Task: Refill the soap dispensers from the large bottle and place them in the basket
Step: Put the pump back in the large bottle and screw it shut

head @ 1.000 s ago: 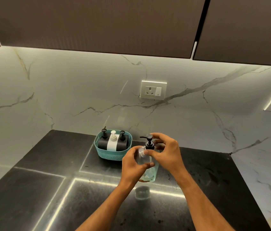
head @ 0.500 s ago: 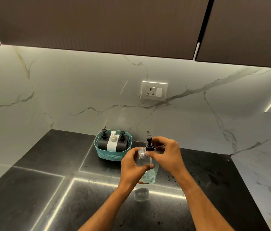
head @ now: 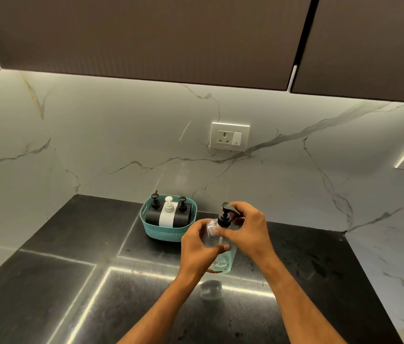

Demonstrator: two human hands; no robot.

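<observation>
Left hand (head: pixel 197 247) around clear bottle (head: pixel 220 254), mid-counter (head: pixel 59 281).

A socket (head: pixel 229 136) is sitting on the marble wall (head: pixel 111 135) under dark cabinets (head: pixel 146 36), above a black counter (head: pixel 54 274).

Clear large bottle (head: pixel 221 254), black pump top (head: pixel 225 216): upright on your black counter, little liquid at its base. Teal basket (head: pixel 168 233): behind-left, holding two black dispensers (head: pixel 153 214) (head: pixel 183 215) flanking one white dispenser (head: pixel 167 216), all upright.
</observation>
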